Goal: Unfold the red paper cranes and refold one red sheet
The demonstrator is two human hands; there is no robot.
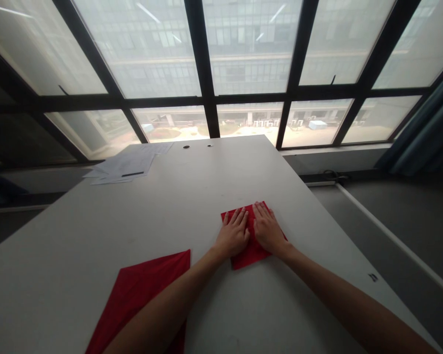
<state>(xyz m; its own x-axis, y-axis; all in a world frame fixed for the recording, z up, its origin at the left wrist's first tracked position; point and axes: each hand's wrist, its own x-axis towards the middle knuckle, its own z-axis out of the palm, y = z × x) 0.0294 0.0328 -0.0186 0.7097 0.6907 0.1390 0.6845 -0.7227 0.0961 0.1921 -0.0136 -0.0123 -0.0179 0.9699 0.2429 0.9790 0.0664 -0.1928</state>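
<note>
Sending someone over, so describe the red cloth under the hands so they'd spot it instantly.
On the white table by the windows, look just right of centre. The left hand and right hand lie flat on a red cloth. It looks smaller than the other red cloth at near left.

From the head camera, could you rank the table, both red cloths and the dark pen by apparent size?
1. table
2. nearer red cloth, partly hidden
3. farther red cloth, also partly hidden
4. dark pen

Nearness leaves the cloths' true sizes unsure.
</note>
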